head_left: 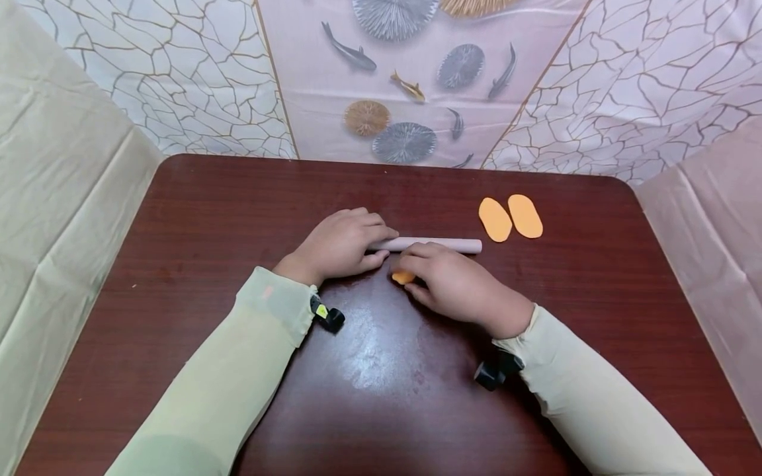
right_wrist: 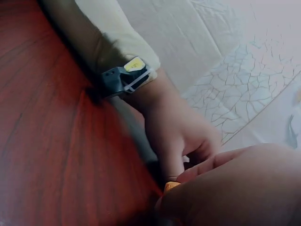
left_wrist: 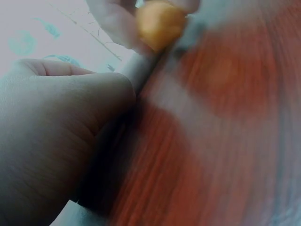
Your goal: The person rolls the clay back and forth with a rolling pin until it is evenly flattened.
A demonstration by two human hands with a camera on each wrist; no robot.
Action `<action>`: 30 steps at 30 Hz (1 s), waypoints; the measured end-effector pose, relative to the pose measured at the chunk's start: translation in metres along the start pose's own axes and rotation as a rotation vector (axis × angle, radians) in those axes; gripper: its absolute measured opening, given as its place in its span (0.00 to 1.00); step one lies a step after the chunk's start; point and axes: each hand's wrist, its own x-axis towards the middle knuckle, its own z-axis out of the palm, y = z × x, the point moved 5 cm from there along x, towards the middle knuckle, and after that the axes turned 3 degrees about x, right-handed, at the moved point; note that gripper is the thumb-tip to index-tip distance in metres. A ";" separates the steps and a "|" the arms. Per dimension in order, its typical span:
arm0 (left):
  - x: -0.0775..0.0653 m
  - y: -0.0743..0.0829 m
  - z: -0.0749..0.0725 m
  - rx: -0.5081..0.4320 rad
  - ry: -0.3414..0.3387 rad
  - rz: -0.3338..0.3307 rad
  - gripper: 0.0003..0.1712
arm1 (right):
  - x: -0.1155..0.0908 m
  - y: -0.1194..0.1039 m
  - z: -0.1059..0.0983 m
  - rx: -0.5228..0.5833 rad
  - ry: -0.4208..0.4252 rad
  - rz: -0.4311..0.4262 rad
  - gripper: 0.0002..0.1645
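left hand (head_left: 342, 244) is gripping the pale rod (head_left: 440, 245) near one end, probably stopping it rolling, right hand (head_left: 452, 281) is pinching an orange lump (head_left: 403, 277) just beside it, two flat orange ovals (head_left: 526, 216) are lying farther right on the surface (head_left: 369, 423), maybe to avoid getting squashed

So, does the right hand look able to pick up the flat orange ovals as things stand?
Probably yes: the ovals lie uncovered, near the end of the rod. But the right hand pinches an orange lump, which it may need to put down first.
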 end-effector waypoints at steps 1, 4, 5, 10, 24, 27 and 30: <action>0.001 0.000 0.000 0.001 0.003 0.001 0.20 | -0.001 0.000 0.002 -0.001 0.000 -0.001 0.14; 0.002 -0.002 -0.002 -0.002 0.003 0.000 0.20 | -0.001 0.001 0.004 -0.001 0.002 0.001 0.15; 0.002 -0.003 -0.002 -0.005 0.000 -0.004 0.20 | -0.001 0.002 0.004 -0.005 0.007 0.001 0.15; 0.002 -0.005 -0.005 -0.011 -0.015 -0.026 0.21 | 0.001 0.005 0.001 -0.028 0.040 0.020 0.18; 0.004 -0.004 -0.003 -0.058 -0.050 -0.054 0.22 | -0.007 0.029 -0.020 0.100 0.135 0.075 0.23; 0.002 -0.002 0.002 -0.075 -0.063 -0.066 0.22 | -0.013 0.047 -0.020 0.007 0.231 0.140 0.22; 0.000 0.001 0.007 -0.064 -0.075 -0.093 0.21 | -0.017 0.064 -0.008 -0.126 0.210 0.224 0.24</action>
